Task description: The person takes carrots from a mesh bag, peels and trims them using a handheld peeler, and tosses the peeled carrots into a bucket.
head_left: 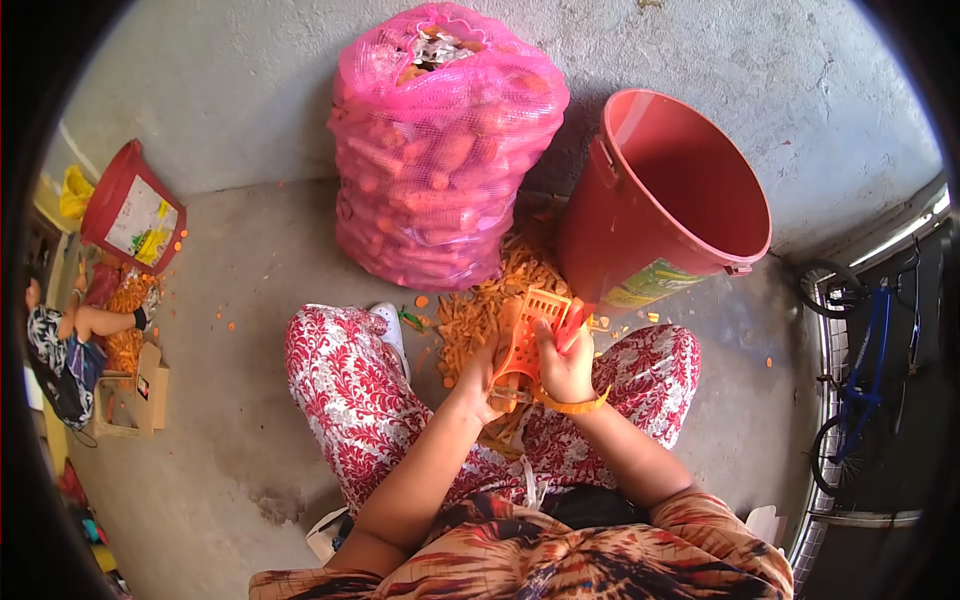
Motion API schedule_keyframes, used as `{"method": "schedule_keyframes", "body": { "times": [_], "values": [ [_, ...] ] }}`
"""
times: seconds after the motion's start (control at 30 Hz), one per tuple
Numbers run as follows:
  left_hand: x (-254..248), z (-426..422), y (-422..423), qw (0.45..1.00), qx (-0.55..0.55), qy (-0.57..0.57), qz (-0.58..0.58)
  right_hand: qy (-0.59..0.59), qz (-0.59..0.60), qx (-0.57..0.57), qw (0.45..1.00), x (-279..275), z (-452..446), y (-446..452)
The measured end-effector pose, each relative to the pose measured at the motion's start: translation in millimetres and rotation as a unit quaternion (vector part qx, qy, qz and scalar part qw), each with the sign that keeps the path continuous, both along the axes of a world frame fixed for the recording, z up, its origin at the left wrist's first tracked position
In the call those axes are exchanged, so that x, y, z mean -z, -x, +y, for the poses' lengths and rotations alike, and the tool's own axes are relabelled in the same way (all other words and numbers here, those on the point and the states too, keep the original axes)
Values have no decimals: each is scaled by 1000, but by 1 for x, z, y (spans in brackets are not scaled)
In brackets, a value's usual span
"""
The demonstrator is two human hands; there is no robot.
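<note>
From my end this looks like carrot shaving in mid-step, orange strips [472, 328] lying just left of the red bucket [592, 205]; I judge the next move calls for a steady grip. Below the bucket in my view, the right hand's [567, 373] fingers wrap an orange slicer [526, 338], thumb across its face; the left hand [481, 380] sits behind it, touching a likely carrot [511, 384], its fingers too hidden to tell how closed

A carrot sack [440, 170] and peelings [535, 268] by the far edge of the concrete floor [225, 370] mark this as a makeshift vegetable-preparation space.
</note>
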State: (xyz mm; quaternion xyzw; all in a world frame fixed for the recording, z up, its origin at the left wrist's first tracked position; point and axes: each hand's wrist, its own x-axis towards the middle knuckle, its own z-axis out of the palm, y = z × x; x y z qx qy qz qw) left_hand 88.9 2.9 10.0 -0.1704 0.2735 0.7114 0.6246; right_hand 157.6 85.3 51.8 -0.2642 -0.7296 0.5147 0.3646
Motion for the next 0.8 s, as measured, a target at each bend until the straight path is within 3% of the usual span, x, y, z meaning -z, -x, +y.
{"method": "schedule_keyframes", "body": {
  "times": [0.1, 0.23, 0.3, 0.37, 0.43, 0.5, 0.57, 0.67, 0.77, 0.8],
  "values": [
    [0, -8, 4, 986, 100, -120, 55, -62, -73, 41, 995, -5, 6, -3],
    [3, -8, 3, 981, 128, -137, 48, -130, 30, 119, 984, 17, 33, 3],
    [2, -13, -2, 976, 161, -142, 35, -1, 72, 184, 980, 14, 71, 6],
    [7, -16, -3, 973, 173, -155, 2, -113, 89, 281, 949, 11, 109, 3],
    [5, -15, -2, 973, 154, -175, -10, -14, 147, 251, 957, 1, 115, -1],
    [13, -12, 1, 975, 107, -192, -16, -3, 130, 198, 971, 10, 110, -8],
    [19, -11, 5, 972, 93, -209, -53, 145, 107, 122, 976, 6, 77, -10],
    [16, -11, 5, 991, 52, -125, 9, 92, 88, 56, 990, 1, 25, -1],
    [18, -9, 6, 981, 51, -182, 41, 34, 55, 23, 998, 7, 7, 3],
    [14, -9, 5, 986, 51, -155, 33, 6, 17, 21, 1000, 5, 6, 1]
  ]
}}
